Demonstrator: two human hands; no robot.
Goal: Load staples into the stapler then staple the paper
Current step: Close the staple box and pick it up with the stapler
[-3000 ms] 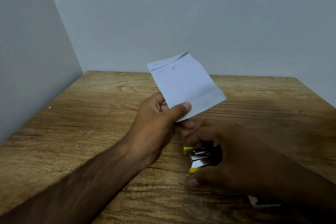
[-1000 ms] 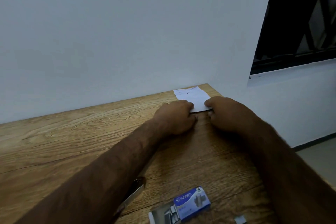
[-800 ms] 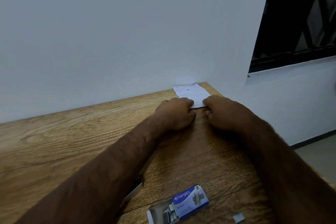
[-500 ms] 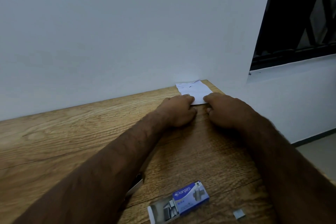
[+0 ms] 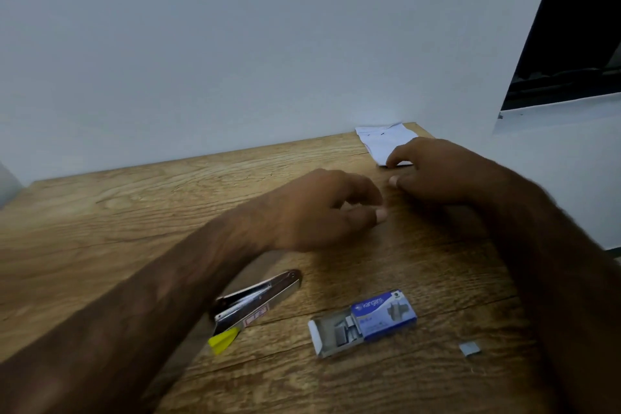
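A white folded paper (image 5: 383, 141) lies at the far right corner of the wooden table (image 5: 100, 218), against the wall. My right hand (image 5: 433, 175) rests at its near edge, fingertips touching it. My left hand (image 5: 322, 208) hovers over the table to the left of the right hand, fingers loosely curled and holding nothing. The metal stapler (image 5: 255, 299) with a yellow end lies on the table near me, partly under my left forearm. A blue staple box (image 5: 366, 319) sits open with staples showing, right of the stapler.
A small loose strip of staples (image 5: 469, 348) lies right of the box. White walls close the table at the back and on the right. A dark window (image 5: 578, 44) is at the upper right.
My left hand has let go of the paper and drawn back toward me. The right hand stays at the paper. The view has tipped down, so the stapler shows.
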